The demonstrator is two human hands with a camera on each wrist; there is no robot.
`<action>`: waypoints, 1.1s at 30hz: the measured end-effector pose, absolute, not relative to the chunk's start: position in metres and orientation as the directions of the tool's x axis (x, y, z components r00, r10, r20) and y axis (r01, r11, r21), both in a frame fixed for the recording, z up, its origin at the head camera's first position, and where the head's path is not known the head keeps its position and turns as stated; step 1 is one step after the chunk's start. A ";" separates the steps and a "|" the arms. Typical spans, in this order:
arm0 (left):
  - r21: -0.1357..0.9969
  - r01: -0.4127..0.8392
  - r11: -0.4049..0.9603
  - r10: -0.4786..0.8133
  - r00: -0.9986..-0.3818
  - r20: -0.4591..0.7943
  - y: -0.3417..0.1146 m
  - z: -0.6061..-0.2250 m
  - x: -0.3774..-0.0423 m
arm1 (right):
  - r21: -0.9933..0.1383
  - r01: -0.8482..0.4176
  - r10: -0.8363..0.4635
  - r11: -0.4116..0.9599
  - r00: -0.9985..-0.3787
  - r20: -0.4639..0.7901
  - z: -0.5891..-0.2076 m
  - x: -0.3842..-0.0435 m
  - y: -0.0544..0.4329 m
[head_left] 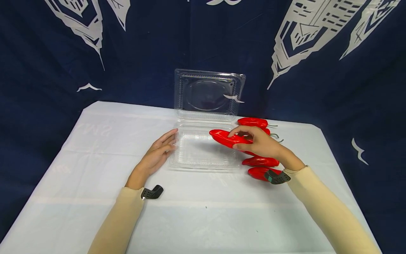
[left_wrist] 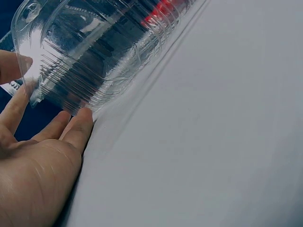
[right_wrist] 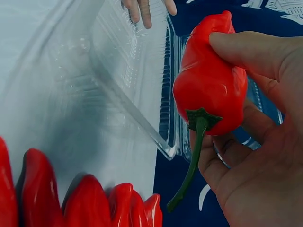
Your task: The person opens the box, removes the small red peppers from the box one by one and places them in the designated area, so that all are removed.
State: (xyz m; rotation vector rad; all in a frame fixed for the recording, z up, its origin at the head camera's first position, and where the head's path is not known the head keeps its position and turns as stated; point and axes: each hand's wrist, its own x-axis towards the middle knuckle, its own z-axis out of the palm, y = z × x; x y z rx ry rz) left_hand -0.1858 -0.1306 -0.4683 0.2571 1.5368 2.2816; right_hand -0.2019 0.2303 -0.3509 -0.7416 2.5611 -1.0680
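Observation:
A red pepper [right_wrist: 208,78] with a green stem is pinched between the thumb and fingers of my right hand [head_left: 261,143]. In the head view it hangs over the right side of a clear plastic clamshell box [head_left: 203,165], tip toward the left. The box's lid [head_left: 207,95] stands raised at the back. My left hand [head_left: 155,155] lies along the box's left side, its fairly straight fingertips [left_wrist: 84,113] touching the clear wall. No pepper shows inside the box.
Several more red peppers [head_left: 260,161] lie in a column just right of the box, partly under my right hand and wrist. A white cloth [head_left: 95,148] covers the table. Behind the table hangs a dark blue curtain [head_left: 142,53] with white prints.

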 end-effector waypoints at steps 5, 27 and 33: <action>0.919 -0.203 -0.338 0.409 -0.911 -0.051 -0.130 -0.468 -0.186 | -0.732 -0.350 -0.541 0.584 -0.841 -0.029 -0.352 -0.193 0.245; 0.919 -0.196 -0.341 0.401 -0.915 -0.046 -0.130 -0.469 -0.186 | -0.761 -0.237 -0.429 0.604 -0.901 -0.059 -0.377 -0.137 0.292; 0.916 -0.199 -0.348 0.404 -0.914 -0.045 -0.131 -0.470 -0.185 | -0.750 -0.231 -0.419 0.620 -0.906 -0.067 -0.385 -0.121 0.304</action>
